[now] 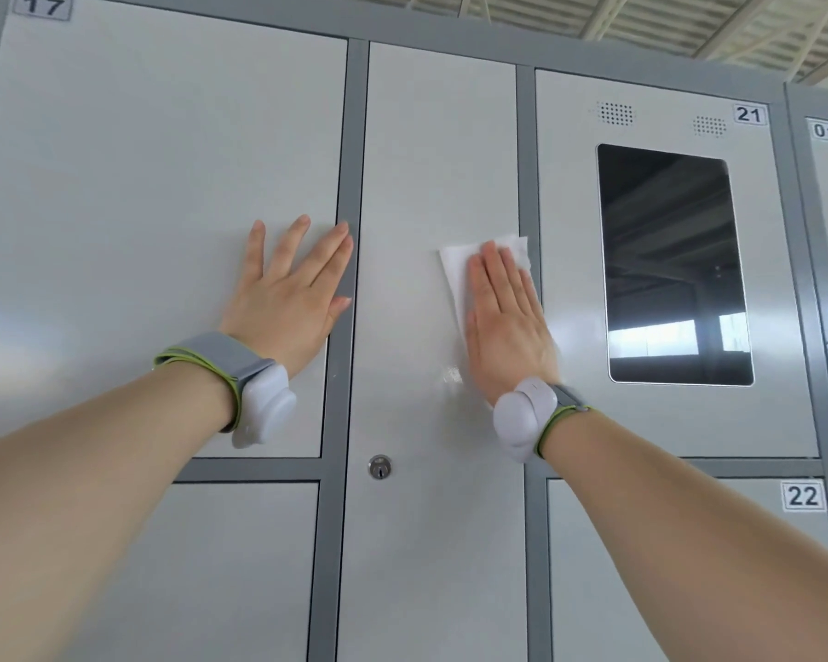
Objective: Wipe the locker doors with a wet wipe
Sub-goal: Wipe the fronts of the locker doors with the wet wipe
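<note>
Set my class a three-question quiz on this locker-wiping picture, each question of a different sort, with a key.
1. True or false: the flat right hand presses the white wet wipe against the tall narrow pale grey middle door.
2. Fill in: the open left hand rests mostly on the wide pale grey door numbered ___.
3. The round silver keyhole sits where from the wipe? A above; B below and to the left; C directly right.
Key: 1 true; 2 17; 3 B.
</note>
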Available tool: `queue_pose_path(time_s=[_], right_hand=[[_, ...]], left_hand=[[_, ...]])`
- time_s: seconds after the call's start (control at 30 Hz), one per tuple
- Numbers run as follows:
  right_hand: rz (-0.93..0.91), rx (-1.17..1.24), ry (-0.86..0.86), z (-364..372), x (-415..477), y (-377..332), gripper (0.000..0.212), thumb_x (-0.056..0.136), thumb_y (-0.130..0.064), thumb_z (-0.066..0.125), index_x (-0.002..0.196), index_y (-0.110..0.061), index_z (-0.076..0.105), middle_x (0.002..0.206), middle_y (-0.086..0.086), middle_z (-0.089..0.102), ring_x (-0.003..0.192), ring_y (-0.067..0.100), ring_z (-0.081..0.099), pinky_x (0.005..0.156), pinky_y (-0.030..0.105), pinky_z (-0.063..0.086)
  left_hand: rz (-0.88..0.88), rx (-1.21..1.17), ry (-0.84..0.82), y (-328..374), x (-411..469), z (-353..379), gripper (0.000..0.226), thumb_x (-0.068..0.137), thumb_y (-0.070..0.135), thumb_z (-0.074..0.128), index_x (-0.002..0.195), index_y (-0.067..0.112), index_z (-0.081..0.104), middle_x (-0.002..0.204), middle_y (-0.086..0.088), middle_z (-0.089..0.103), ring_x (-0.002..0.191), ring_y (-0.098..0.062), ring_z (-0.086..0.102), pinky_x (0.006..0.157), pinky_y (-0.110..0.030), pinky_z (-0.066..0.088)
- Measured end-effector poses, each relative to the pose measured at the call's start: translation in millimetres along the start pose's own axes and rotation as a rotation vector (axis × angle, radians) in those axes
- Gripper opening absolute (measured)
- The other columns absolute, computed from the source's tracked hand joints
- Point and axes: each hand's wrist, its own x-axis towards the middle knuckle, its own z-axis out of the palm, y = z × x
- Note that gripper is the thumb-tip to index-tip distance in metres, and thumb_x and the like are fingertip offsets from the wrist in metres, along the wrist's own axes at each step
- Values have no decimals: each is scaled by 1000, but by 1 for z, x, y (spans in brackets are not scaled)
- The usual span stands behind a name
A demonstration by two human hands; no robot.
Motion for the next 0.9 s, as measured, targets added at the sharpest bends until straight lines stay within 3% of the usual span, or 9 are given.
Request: queue_pose_path(time_s=[0.37,0.67,0.8,0.9], right_hand=[[-261,-2,-79,-1,-17,-14,53,90,-9,32,140,2,41,149,16,38,140,28,33,118,35,11],[-510,5,-184,-9,-60,-17,53,88,-4,46,142,-1,42,150,13,37,141,26,32,117,39,20],[-509,-2,-180,-15,-67,-8,54,88,-4,49,141,-2,42,150,12,38,141,24,32,118,39,22],[-395,-11,-133,-11,-66,-3,51,90,-6,44,141,-1,43,149,14,39,140,25,33,117,40,22]], left_hand=[[19,-12,18,7,-16,3,59,93,35,28,138,-1,40,145,-11,42,132,-34,26,106,-65,16],[-3,-41,-10,10,-23,3,59,93,35,27,139,0,39,147,-11,41,132,-33,27,106,-64,15],[-14,-60,-34,13,-23,1,60,93,35,26,139,-1,41,146,-12,41,133,-33,26,107,-64,14],[-18,-69,-35,13,-23,0,60,93,35,26,139,-2,41,147,-12,40,133,-33,25,107,-62,11]])
